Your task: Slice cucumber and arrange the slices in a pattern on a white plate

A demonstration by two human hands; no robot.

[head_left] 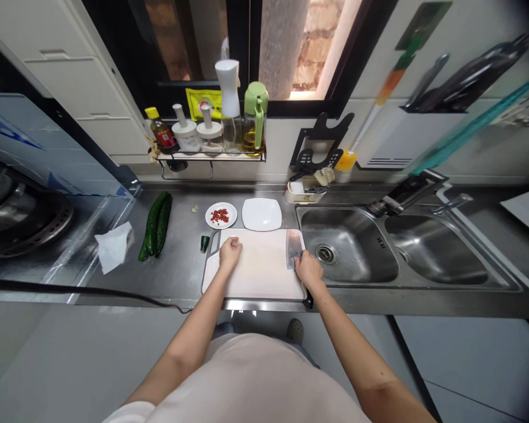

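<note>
My right hand (309,270) is wrapped round the handle of a cleaver (293,245), whose broad blade lies over the right end of a white cutting board (260,276). Over the board's left part is my left hand (230,252), its fingers curled together; what they hold, if anything, is hidden. Just beyond the board stand a small white plate of chopped red pieces (220,225) and a bare white square plate (261,214). A short cucumber end (204,244) lies beside the board's left handle. Small pale garlic-like pieces (194,209) rest on the counter behind it.
Two whole cucumbers (156,226) and a crumpled white tissue (114,247) lie to the left. A double sink (348,244) with a faucet (408,194) is at the right. Bottles and seasoning jars fill a wall rack (211,157). A dark cable (92,289) crosses the front left.
</note>
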